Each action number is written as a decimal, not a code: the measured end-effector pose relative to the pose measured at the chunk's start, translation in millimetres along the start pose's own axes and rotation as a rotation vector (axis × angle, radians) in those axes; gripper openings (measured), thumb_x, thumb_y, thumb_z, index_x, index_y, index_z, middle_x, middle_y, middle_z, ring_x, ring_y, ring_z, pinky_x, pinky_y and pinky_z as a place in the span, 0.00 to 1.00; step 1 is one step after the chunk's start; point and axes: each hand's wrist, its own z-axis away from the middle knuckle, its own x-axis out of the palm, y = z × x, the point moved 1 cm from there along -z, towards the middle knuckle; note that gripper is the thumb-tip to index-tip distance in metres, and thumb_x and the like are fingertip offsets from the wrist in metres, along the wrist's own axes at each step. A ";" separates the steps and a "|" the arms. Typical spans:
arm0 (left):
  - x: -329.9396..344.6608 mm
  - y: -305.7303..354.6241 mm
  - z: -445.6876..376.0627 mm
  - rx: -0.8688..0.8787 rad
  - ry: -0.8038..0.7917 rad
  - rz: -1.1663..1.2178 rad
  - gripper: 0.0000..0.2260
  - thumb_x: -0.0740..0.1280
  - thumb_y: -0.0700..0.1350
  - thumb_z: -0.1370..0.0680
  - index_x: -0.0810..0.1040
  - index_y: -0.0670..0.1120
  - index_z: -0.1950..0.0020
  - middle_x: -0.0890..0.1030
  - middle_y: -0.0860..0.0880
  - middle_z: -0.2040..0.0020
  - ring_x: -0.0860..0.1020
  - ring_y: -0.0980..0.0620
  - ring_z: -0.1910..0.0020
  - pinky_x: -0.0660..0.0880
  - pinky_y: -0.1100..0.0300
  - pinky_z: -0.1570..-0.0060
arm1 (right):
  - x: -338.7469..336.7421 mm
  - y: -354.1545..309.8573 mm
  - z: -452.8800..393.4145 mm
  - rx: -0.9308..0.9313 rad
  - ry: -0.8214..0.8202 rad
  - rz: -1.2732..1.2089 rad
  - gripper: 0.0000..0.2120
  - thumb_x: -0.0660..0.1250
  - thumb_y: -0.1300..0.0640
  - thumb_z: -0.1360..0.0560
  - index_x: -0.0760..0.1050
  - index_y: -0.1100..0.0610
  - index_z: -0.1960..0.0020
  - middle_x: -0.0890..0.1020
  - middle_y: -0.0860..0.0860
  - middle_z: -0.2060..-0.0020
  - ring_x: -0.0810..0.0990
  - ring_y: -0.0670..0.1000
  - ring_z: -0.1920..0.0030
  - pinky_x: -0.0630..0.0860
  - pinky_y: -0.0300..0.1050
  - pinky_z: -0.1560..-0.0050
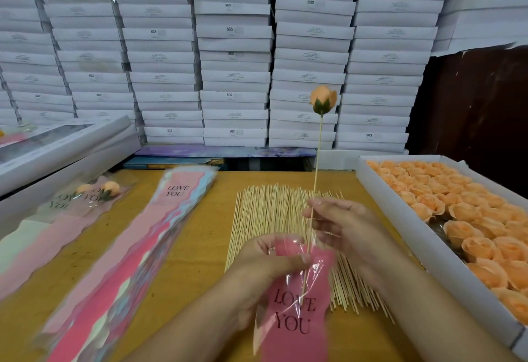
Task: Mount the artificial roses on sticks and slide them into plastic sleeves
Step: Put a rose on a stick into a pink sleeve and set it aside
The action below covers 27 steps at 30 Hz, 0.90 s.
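Stacked white boxes (pixel 234 47) wall the yellow table (pixel 200 247); dark panel (pixel 474 104) right.

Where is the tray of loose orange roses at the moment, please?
In the head view, the tray of roses lies along the table's right edge, right of the pile of sticks.

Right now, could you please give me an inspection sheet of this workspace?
Surface: yellow wooden table.
Job's things: peach rose mounted on a stick, lower end entering a pink sleeve; loose sticks spread mid-table; tray of roses on the right; stack of sleeves on the left.
Clutter: finished sleeved roses far left, beside flat boxes.
Grippers: left hand holds the sleeve's mouth; right hand pinches the stick.
Cables: nothing seen.
Surroundings: wall of stacked white boxes behind.
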 end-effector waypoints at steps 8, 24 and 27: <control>6.8 -6.8 3.2 -0.012 -0.087 -0.022 0.14 0.81 0.38 0.35 0.87 0.50 0.53 0.87 0.44 0.54 0.83 0.50 0.64 0.79 0.57 0.63 | -21.7 -19.0 -6.7 -0.059 0.123 -0.095 0.06 0.68 0.59 0.23 0.82 0.60 0.48 0.87 0.52 0.61 0.81 0.44 0.66 0.78 0.35 0.67; 3.4 -0.4 3.3 0.047 -0.064 0.099 0.19 0.83 0.39 0.41 0.87 0.51 0.53 0.87 0.45 0.54 0.85 0.48 0.60 0.81 0.57 0.62 | -13.1 -4.2 9.8 0.001 -0.140 0.134 0.14 0.75 0.46 0.35 0.87 0.53 0.54 0.87 0.54 0.53 0.84 0.47 0.55 0.77 0.44 0.53; 5.3 -3.6 3.8 0.015 -0.078 0.106 0.21 0.82 0.38 0.40 0.85 0.44 0.48 0.86 0.40 0.53 0.85 0.44 0.59 0.81 0.55 0.60 | -14.1 -9.6 10.4 -0.007 -0.126 0.122 0.10 0.74 0.49 0.33 0.87 0.54 0.55 0.87 0.52 0.53 0.84 0.45 0.58 0.78 0.39 0.60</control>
